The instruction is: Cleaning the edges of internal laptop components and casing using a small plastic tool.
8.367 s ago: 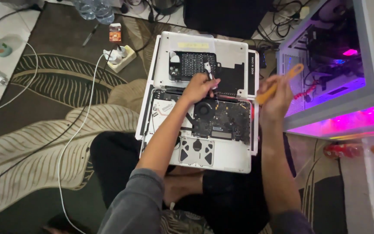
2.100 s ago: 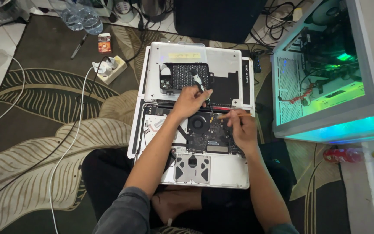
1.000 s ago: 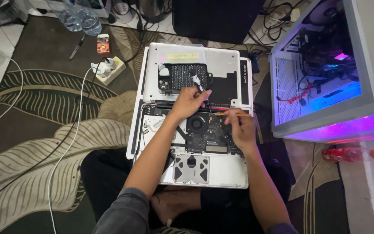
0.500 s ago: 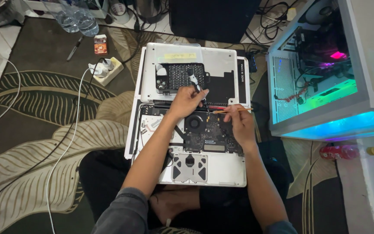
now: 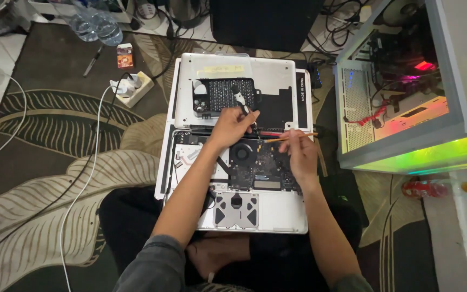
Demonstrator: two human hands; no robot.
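Observation:
An opened silver laptop [image 5: 277, 216] lies on my lap with its circuit board, fan [image 5: 241, 152] and trackpad underside [image 5: 236, 210] bared. Its removed bottom cover [image 5: 268, 73] rests just beyond, with a black perforated part [image 5: 217, 94] on it. My left hand [image 5: 232, 126] sits at the board's top edge, fingers pinched on a small black part near the hinge. My right hand [image 5: 298, 154] holds a thin orange-handled tool [image 5: 293, 137] lying level, its tip pointing left toward my left fingertips.
A glass-sided computer case [image 5: 406, 97] with glowing lights stands at the right. A white power strip [image 5: 128, 89] and cables [image 5: 82, 178] lie on the leaf-patterned rug [image 5: 44, 162] at left. Plastic bottles [image 5: 95, 24] stand at the back, and a red bottle [image 5: 425, 188] lies by the case.
My right hand brought the orange tool from raised at the right down to the board's top edge. Over the last second both hands stay nearly still; the case lights change colour.

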